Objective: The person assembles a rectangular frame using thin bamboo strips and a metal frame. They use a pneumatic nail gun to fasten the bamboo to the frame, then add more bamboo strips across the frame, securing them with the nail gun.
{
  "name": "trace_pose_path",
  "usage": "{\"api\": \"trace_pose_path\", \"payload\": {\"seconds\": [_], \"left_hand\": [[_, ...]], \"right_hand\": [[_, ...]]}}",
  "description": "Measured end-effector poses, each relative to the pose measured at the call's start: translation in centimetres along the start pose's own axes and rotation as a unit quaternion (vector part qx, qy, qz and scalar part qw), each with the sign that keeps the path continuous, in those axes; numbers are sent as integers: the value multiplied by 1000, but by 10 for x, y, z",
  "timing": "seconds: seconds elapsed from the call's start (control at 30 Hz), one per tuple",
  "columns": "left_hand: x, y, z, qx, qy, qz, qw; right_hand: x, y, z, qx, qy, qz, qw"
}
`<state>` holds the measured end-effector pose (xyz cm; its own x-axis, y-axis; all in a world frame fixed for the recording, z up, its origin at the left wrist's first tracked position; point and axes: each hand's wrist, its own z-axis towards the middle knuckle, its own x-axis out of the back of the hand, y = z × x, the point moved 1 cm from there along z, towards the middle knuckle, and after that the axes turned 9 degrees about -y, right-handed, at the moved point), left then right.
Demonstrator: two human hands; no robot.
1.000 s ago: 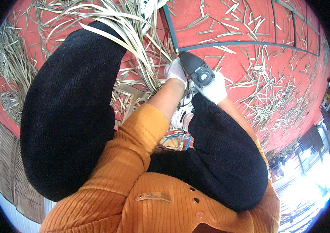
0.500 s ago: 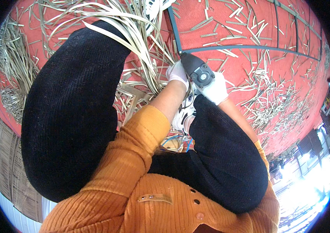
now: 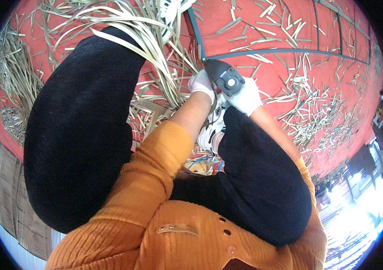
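Note:
My right hand [image 3: 247,97], in a white glove, grips a black air staple gun [image 3: 224,77] with a round cap. The gun's nose points at the corner of a thin dark frame [image 3: 263,52]. My left hand [image 3: 201,84], also gloved, is closed just left of the gun, close to that corner. What its fingers hold is hidden. A bundle of long pale plant strips [image 3: 157,56] fans out beside and beyond my left hand.
A red cloth [image 3: 263,67] covers the floor, strewn with short strip offcuts [image 3: 315,112]. A heap of strips [image 3: 15,72] lies at the far left. My bent knees [image 3: 83,130] flank the work. White shoes [image 3: 210,135] and blue tubing [image 3: 198,163] lie between my legs.
The view has shifted slightly, so hands, gun and frame appear a little further left. The gun is still in my right hand beside the frame corner.

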<state>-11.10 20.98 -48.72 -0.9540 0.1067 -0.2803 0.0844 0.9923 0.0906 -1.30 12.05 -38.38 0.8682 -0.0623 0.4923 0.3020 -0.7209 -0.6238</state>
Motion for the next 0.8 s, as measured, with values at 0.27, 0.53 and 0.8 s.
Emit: {"api": "trace_pose_path", "payload": {"seconds": [0.27,0.53,0.8], "left_hand": [[-8,25,-36,-137,-42,74,987],[-16,24,-28,-57,-72,20,996],[1,19,-19,-70,-31,95,993]], "right_hand": [[5,15,-39,-93,114,184,972],[0,31,-50,-95,141,251,953],[-4,29,-46,-75,151,249,954]]}}
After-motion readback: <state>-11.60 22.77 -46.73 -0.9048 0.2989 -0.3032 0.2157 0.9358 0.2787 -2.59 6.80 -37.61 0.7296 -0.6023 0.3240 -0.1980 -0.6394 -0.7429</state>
